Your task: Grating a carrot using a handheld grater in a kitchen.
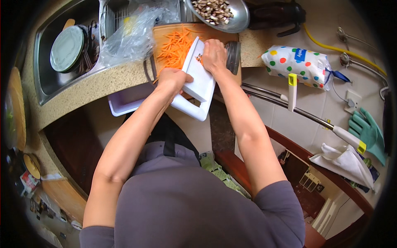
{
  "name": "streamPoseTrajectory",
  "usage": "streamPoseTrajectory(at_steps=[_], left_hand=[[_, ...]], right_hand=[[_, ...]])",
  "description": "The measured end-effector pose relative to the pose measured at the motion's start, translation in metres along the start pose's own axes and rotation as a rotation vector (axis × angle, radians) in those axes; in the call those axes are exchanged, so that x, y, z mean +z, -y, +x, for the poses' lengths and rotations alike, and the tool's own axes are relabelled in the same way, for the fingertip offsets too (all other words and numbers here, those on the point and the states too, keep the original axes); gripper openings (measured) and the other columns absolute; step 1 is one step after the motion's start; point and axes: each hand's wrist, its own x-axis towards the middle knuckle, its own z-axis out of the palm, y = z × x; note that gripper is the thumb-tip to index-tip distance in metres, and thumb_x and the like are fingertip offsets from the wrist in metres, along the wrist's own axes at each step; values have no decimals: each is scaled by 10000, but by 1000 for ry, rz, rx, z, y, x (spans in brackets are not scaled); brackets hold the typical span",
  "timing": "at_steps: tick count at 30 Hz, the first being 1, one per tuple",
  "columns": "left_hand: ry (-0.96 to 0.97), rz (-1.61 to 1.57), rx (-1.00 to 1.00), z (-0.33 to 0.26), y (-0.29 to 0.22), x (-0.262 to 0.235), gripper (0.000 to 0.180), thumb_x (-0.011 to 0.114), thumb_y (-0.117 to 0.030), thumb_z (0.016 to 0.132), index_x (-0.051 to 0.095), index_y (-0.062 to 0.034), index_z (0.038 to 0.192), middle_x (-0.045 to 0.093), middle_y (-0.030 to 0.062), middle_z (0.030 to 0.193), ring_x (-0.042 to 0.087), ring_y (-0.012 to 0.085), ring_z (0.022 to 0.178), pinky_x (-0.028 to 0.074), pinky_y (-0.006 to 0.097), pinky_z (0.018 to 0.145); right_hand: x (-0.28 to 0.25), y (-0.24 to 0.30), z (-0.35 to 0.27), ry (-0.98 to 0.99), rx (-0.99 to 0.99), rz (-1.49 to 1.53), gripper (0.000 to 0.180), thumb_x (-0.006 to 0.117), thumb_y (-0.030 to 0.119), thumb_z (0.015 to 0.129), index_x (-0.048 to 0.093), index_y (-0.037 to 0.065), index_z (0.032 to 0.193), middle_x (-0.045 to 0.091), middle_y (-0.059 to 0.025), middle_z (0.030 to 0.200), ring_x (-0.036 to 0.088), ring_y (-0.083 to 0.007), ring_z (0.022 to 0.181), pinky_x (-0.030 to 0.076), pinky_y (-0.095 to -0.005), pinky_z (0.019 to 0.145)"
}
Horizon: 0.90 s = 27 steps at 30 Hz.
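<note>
Grey cloth of the wearer's shirt (186, 206) filled six o'clock, closest to the lens, and two bare forearms (136, 124) reached from it toward twelve. At twelve from the middle of the view, a white grater (201, 82) lay aslant, its far end over a wooden cutting board (202, 28) and its handle jutting past the edge of the speckled counter (91, 84). The left hand (173, 81) gripped the grater's nine o'clock side, thumb laid over the face. The right hand (214, 56) pressed on the upper face with fingers bent; whether it clasped something under the palm could not be told. Small brownish scraps (199, 58) lay beside those fingers.

Orange shreds (175, 45) were heaped on the board at half past eleven, just beside the grater. Beyond, at twelve, stood a metal bowl (240, 18) of chopped brown-and-white pieces (213, 11), with a dark jug (269, 17) at one. A crumpled see-through bag (132, 43) lay at eleven; a pale plate (66, 48) sat in the steel sink (82, 14) at ten. A lilac tub (128, 106) showed between nine and ten, a dotted package (293, 68) at two, a green glove (368, 132) at three.
</note>
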Motion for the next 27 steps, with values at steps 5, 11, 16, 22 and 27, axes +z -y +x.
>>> streamPoseTrajectory(at_steps=[5,11,16,22,27], left_hand=[[-21,19,-10,-2,0,-1,205,748,-85,684,705,52,831,647,118,691,524,174,470,414,330,451],[-37,1,13,-2,-8,5,228,746,-98,707,688,68,852,637,107,710,476,161,483,368,310,452],[-47,24,18,-7,-2,0,241,757,-91,691,692,75,852,663,129,734,540,196,504,422,337,462],[-54,-47,29,-4,4,1,198,781,-52,647,688,65,776,657,131,685,534,195,453,427,333,432],[-20,-17,21,-2,8,-6,176,770,-61,659,690,60,759,648,126,665,526,180,451,416,339,442]], right_hand=[[-3,1,2,29,20,16,270,455,253,961,635,54,1000,609,-156,1103,531,-327,1086,379,-467,960],[-3,1,13,17,26,-12,302,445,262,964,634,30,1004,609,-176,1119,534,-339,1094,395,-484,949],[9,0,15,-28,5,-16,357,438,286,960,640,-8,980,639,-211,1078,569,-374,1045,406,-496,946],[9,-16,22,49,14,-103,423,416,345,966,663,4,929,669,-210,1034,600,-373,1032,439,-467,922],[-22,-25,32,264,159,462,466,516,442,941,720,23,922,702,-147,884,662,-271,838,488,-365,792]])
